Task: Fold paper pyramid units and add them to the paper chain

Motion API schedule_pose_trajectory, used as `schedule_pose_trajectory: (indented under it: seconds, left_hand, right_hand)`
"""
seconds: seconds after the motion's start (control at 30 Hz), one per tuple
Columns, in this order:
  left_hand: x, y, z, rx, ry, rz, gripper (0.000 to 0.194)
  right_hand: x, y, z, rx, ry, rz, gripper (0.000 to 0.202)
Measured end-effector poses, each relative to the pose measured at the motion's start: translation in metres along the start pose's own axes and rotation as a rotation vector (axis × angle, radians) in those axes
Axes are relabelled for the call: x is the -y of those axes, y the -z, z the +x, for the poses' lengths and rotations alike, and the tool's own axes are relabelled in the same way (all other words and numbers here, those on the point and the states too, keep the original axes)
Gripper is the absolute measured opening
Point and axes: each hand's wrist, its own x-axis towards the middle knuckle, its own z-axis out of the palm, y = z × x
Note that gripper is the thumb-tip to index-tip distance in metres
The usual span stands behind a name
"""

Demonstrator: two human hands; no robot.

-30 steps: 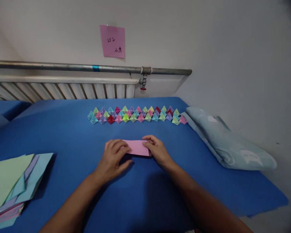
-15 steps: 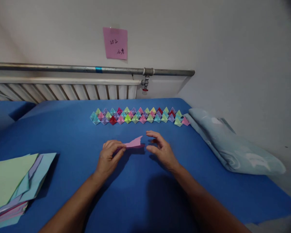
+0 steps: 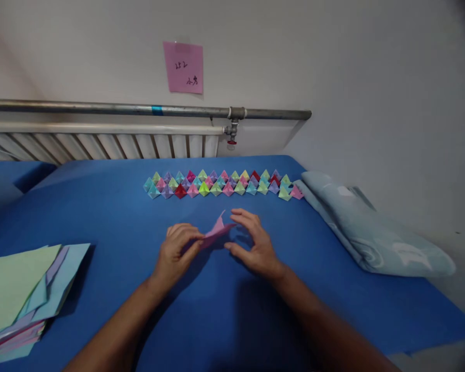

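Observation:
Between thumb and fingers, my left hand (image 3: 178, 249) pinches the left end of a pink folded paper (image 3: 216, 232) held over the blue surface. The paper's right side spreads into two flaps, one pointing up and one pointing right. My right hand (image 3: 257, 246) is at the right of the paper with thumb and fingers apart. Its fingertips are close to the right flap; whether they touch it cannot be made out. Beyond the hands, several small folded paper pieces (image 3: 204, 189) in many colours stand in rows.
A stack of coloured paper sheets (image 3: 15, 284) lies at the left. On the right rests a folded pale green blanket (image 3: 372, 232). Behind the blue surface (image 3: 112, 217) are a radiator (image 3: 112, 146), a metal pipe (image 3: 101, 108) and a pink note (image 3: 183, 68) on the wall.
The pink paper has tilted, and its flaps have spread wider, one rising more steeply. My right hand has moved slightly left, closer to the paper.

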Motion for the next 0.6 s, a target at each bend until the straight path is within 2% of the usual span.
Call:
schedule_pose_trajectory:
  seconds: [0.1,0.2,0.27,0.43,0.6]
  left_hand:
    - [-0.004,0.002,-0.001,-0.027,-0.247,0.225,0.016]
    - [-0.005,0.000,-0.002,-0.036,-0.327,0.336,0.016]
    - [-0.004,-0.001,-0.002,-0.031,-0.336,0.361,0.014]
    - [0.001,-0.004,-0.001,-0.018,-0.314,0.426,0.014]
    - [0.008,-0.008,-0.004,0.153,-0.226,0.499,0.013]
  right_hand:
    - [0.010,0.002,0.001,-0.035,0.178,-0.116,0.049]
    - [0.013,0.002,0.001,-0.013,0.237,-0.219,0.034]
    - [0.012,0.002,0.001,0.040,0.255,-0.282,0.024]
    - [0.005,0.000,0.000,0.188,0.239,-0.345,0.019]
    - [-0.003,-0.003,-0.001,0.387,0.185,-0.339,0.015]
